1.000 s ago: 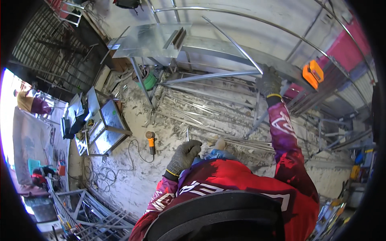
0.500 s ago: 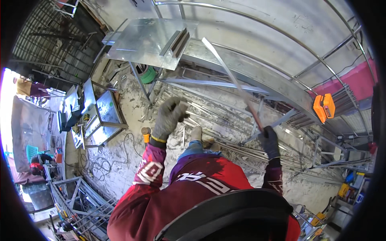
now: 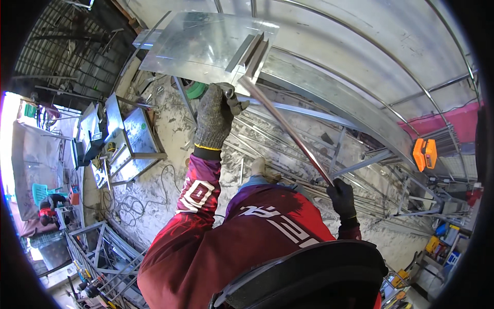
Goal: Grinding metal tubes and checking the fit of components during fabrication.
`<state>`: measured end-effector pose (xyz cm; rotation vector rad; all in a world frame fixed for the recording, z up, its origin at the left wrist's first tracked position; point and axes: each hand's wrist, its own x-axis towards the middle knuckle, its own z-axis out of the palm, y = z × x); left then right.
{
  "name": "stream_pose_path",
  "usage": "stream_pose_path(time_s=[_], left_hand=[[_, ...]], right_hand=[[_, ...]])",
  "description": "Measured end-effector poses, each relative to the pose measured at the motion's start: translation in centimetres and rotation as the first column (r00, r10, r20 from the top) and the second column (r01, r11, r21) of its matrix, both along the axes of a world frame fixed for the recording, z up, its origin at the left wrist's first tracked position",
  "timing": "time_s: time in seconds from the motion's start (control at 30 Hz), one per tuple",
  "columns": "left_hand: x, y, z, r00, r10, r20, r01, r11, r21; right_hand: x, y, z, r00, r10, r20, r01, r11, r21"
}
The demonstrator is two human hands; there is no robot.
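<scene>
My right hand, in a dark glove, is closed round the lower end of a long, thin metal bar. The bar slants up and to the left, its far end near the front edge of the sheet-metal table. My left hand, in a grey knit glove, is raised just left of that far end. Its fingers are bent and apart, with nothing visible in them. Short metal channel pieces lie on the table's right side, beyond the bar's tip.
Several long metal lengths lie on the dusty floor under and right of the bar. A green bucket stands beneath the table. An orange battery-like block is at the right. Cable coils on the floor at left, near a metal frame.
My left hand has moved up and forward, toward the bar's far end. That end has swung down and left, while my right hand keeps its grip lower on the bar.
</scene>
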<state>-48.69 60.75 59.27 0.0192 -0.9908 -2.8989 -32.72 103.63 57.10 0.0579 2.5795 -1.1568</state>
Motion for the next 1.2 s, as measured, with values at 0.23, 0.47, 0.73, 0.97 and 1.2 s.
stream_pose_path(time_s=[0.23,0.47,0.73,0.97,1.2], left_hand=[[-0.1,0.1,1.5,0.995,0.047,-0.09,-0.069,0.961,-0.266],[0.8,3.9,2.4,0.973,0.158,-0.169,-0.201,0.937,-0.284],[2.9,9.0,5.4,0.983,0.131,-0.126,-0.171,0.904,-0.391],[5.0,8.4,6.0,0.991,-0.028,-0.132,-0.018,0.941,-0.337],[5.3,8.3,7.5,0.991,0.107,-0.082,-0.125,0.49,-0.863]], right_hand=[[-0.6,0.2,-0.3,0.998,0.062,-0.03,-0.062,0.998,0.017],[-0.4,2.6,-0.4,0.992,0.118,-0.046,-0.119,0.992,-0.03],[1.5,7.9,-2.4,0.988,0.148,-0.041,-0.152,0.982,-0.113],[1.9,9.8,-0.9,0.754,0.309,0.58,-0.013,0.89,-0.456],[2.1,10.6,-2.8,0.948,0.264,-0.175,-0.277,0.959,-0.055]])
